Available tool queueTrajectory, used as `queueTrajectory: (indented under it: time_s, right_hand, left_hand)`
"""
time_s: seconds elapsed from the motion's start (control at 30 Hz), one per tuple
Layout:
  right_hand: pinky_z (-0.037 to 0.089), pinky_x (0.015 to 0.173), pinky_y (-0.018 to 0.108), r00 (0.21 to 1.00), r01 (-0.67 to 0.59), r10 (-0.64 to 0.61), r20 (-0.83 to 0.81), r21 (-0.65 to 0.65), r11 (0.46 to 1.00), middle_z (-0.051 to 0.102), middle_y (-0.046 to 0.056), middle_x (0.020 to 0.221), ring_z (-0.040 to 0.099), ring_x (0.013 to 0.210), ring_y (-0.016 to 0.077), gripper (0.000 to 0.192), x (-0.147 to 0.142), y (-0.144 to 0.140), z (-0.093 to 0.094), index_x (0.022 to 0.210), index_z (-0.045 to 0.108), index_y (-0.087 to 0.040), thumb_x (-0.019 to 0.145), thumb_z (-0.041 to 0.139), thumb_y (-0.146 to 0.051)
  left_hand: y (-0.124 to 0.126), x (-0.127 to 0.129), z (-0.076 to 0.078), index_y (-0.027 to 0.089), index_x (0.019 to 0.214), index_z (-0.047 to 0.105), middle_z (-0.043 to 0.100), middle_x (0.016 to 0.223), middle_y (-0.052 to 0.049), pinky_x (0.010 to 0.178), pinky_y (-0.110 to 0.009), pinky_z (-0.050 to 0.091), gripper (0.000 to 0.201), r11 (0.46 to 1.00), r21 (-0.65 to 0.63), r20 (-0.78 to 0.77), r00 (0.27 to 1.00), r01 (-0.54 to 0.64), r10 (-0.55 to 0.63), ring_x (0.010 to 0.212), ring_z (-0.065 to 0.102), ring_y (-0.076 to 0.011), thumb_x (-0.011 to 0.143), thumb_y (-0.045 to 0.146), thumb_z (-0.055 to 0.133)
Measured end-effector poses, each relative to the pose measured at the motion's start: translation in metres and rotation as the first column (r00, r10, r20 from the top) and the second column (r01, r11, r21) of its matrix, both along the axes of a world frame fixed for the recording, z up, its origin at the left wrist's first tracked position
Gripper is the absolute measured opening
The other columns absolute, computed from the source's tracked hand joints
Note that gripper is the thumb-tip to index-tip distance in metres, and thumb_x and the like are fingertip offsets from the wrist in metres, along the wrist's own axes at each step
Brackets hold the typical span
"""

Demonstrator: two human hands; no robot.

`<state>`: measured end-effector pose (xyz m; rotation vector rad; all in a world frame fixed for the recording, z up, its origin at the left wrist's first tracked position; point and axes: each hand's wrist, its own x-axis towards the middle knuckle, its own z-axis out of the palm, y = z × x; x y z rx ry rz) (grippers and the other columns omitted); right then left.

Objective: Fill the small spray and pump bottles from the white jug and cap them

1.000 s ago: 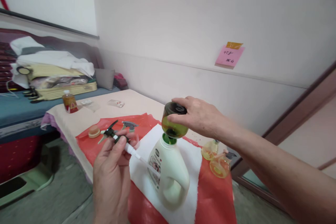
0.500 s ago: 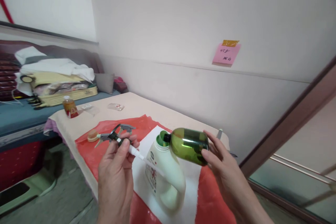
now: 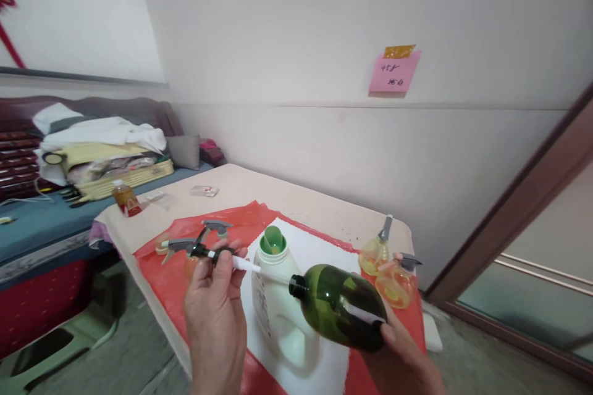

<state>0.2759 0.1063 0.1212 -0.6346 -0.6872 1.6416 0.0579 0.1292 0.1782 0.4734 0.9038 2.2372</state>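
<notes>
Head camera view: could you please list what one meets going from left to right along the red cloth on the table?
Left hand holding the spray trigger head → white detergent jug → green bottle in the right hand → two yellow spray bottles.
</notes>
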Motion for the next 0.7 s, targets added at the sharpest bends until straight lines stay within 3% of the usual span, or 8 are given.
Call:
queueTrajectory:
  time_s: [0.13,0.27,0.5,0.57,0.7]
  right_hand:
    - [0.043,0.104,0.051,1.0,0.031,-0.031,-0.006,0.003,1.0,0.058,0.011,0.141,0.051,0.131,0.0366,0.074,-0.006,-0.006,-0.004,0.133,0.058,-0.029,0.065,0.079,-0.046]
    - [0.043,0.104,0.052,0.996,0.059,-0.056,-0.072,0.041,0.997,0.057,0.009,0.143,0.049,0.132,0.0379,0.079,-0.018,-0.017,-0.002,0.129,0.059,-0.033,0.056,0.086,-0.047]
    - [0.047,0.099,0.053,0.995,0.094,-0.093,-0.021,0.045,0.995,0.061,0.012,0.137,0.054,0.127,0.0403,0.094,-0.005,-0.028,0.004,0.133,0.056,-0.032,0.047,0.092,-0.048]
    - [0.053,0.09,0.05,0.998,0.058,-0.059,-0.027,-0.024,0.998,0.067,0.014,0.126,0.062,0.116,0.0395,0.093,-0.003,-0.027,0.0,0.132,0.059,-0.028,0.049,0.09,-0.055]
    - [0.058,0.062,0.039,0.989,-0.121,0.092,-0.116,-0.284,0.951,0.076,0.015,0.1,0.073,0.073,0.0287,0.071,-0.012,-0.025,-0.007,0.121,0.067,-0.02,0.073,0.066,-0.072]
  left_hand:
    - [-0.005,0.022,-0.003,0.02,0.096,0.073,0.074,0.098,-0.003,0.077,-0.026,0.06,0.027,0.997,0.016,0.005,0.997,0.078,-0.079,0.082,0.071,-0.0145,0.073,0.029,0.083]
    - [-0.015,0.047,-0.009,0.02,0.102,0.073,0.075,0.101,-0.007,0.077,-0.027,0.06,0.038,0.972,0.013,0.017,0.972,0.235,-0.235,0.084,0.072,-0.0175,0.068,0.034,0.086]
    - [-0.028,0.062,-0.013,0.022,0.097,0.075,0.076,0.105,-0.01,0.09,-0.04,0.058,0.039,0.921,0.007,-0.011,0.921,0.39,-0.39,0.101,0.071,-0.0284,0.064,0.037,0.088]
    - [-0.029,0.06,-0.013,0.023,0.098,0.075,0.076,0.107,-0.011,0.09,-0.043,0.057,0.037,0.901,0.02,-0.046,0.901,0.433,-0.432,0.105,0.07,-0.0312,0.065,0.037,0.087]
    - [-0.031,0.059,-0.013,0.021,0.097,0.075,0.077,0.101,-0.012,0.089,-0.045,0.058,0.033,0.87,0.02,-0.084,0.868,0.493,-0.49,0.104,0.07,-0.033,0.069,0.036,0.084]
